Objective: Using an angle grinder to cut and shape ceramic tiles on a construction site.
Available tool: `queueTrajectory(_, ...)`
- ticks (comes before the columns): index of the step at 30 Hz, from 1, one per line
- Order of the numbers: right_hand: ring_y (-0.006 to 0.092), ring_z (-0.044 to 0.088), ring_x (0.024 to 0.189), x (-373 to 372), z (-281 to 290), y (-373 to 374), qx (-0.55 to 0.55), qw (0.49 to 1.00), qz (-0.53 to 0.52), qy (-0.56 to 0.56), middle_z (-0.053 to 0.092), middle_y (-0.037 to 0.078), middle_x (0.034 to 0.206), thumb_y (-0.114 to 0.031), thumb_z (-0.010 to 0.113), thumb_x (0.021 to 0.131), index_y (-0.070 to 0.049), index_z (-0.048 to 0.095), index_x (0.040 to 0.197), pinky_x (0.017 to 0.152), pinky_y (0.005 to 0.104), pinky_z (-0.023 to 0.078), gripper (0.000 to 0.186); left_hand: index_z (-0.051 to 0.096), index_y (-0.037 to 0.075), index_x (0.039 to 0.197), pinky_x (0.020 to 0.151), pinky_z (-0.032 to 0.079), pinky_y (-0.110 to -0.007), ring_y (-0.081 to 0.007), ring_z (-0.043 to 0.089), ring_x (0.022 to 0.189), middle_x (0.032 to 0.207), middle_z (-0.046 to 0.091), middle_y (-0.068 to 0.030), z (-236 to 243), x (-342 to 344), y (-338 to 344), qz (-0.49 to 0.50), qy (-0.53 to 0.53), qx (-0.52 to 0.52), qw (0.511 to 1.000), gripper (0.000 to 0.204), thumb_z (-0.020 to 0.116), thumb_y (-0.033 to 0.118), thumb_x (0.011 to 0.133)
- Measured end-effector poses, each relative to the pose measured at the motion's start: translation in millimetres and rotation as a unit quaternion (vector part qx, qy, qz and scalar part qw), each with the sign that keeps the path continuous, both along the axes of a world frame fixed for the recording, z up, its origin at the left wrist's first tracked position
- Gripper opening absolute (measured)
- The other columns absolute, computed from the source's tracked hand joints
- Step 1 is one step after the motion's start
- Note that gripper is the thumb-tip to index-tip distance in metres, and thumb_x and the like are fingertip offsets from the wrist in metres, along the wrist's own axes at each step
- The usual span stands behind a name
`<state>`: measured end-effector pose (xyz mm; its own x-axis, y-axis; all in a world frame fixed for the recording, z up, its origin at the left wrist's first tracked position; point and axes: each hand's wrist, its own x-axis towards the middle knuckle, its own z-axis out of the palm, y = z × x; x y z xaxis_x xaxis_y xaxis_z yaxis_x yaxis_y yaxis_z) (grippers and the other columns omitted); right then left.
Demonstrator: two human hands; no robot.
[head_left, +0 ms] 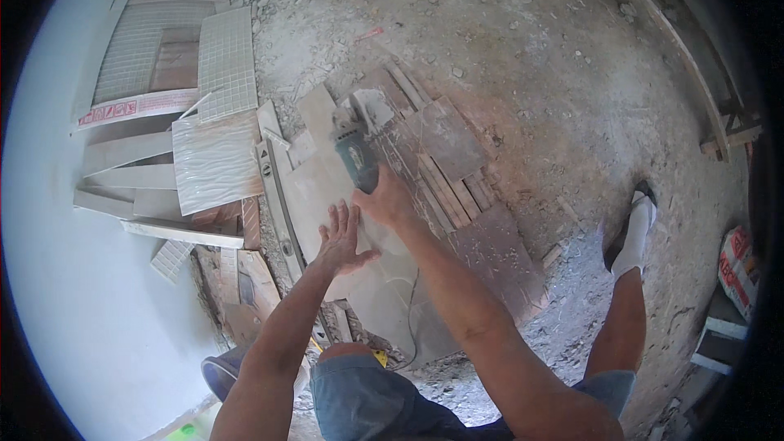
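Observation:
My right hand (385,198) is wrapped round the rear of a dark green angle grinder (357,157). The grinder's head points away from me, over the far part of a pale tile (309,188), and its disc is too blurred to make out. My left hand (340,247) lies with fingers spread on the pale tile surface, just left of and nearer than the grinder. From near my right forearm a thin cord (415,310) runs back toward my legs. Along the left side of the tile lies a long spirit level (279,204).
Tiles and cut strips (447,188) lie to the right of the grinder. Stacked patterned tiles (216,159) lean by the white wall (106,302) at left. A bucket (222,371) stands near my left forearm. Rubble covers the floor (531,73); a red-and-white bag (737,271) lies far right.

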<state>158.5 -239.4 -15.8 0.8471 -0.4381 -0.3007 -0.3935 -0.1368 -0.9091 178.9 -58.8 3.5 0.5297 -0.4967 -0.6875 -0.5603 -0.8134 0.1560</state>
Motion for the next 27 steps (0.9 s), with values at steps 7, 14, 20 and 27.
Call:
queueTrajectory(7, 0.0456, 0.061, 0.116, 22, -2, -13, 0.037, 0.994, 0.086, 0.055, 0.061, 0.032, 0.125, -0.040, 0.070, 0.073, 0.007, 0.044, 0.136, 0.102, 0.0493, 0.048, 0.083, -0.009, 0.004, 0.159, 0.116, 0.013, -0.071, -0.0460, -0.016, 0.151, 0.165, -0.013, -0.0273, 0, 2, -8, 0.006, 0.021, 0.041, 0.999, 0.130, 0.072, 0.067, 0.079)
queueTrajectory(14, 0.0452, 0.066, 0.107, 19, -13, -10, 0.020, 0.996, 0.069, 0.055, 0.067, 0.033, 0.107, -0.039, 0.069, 0.073, 0.009, 0.051, 0.121, 0.095, 0.0492, 0.051, 0.070, -0.013, 0.006, 0.159, 0.115, 0.012, -0.074, -0.0460, -0.019, 0.150, 0.164, -0.019, -0.0246, -3, 5, -9, -0.013, 0.040, 0.059, 0.997, 0.129, 0.068, 0.070, 0.082)
queueTrajectory(20, 0.0461, 0.066, 0.107, 22, -9, -10, 0.015, 0.996, 0.075, 0.049, 0.066, 0.032, 0.111, -0.037, 0.069, 0.074, 0.009, 0.049, 0.122, 0.096, 0.0494, 0.051, 0.070, -0.016, 0.010, 0.159, 0.110, 0.011, -0.079, -0.0482, -0.019, 0.150, 0.164, -0.015, -0.0300, -11, 12, -4, 0.019, 0.033, 0.019, 0.999, 0.124, 0.066, 0.067, 0.086)
queueTrajectory(27, 0.0410, 0.065, 0.114, 20, -4, -13, 0.047, 0.991, 0.107, 0.067, 0.064, 0.030, 0.119, -0.038, 0.069, 0.075, 0.007, 0.044, 0.131, 0.100, 0.0478, 0.050, 0.076, -0.017, 0.010, 0.159, 0.109, 0.011, -0.080, -0.0498, -0.020, 0.149, 0.164, -0.017, -0.0274, -9, 13, -5, 0.021, 0.039, 0.022, 0.999, 0.124, 0.064, 0.070, 0.085)
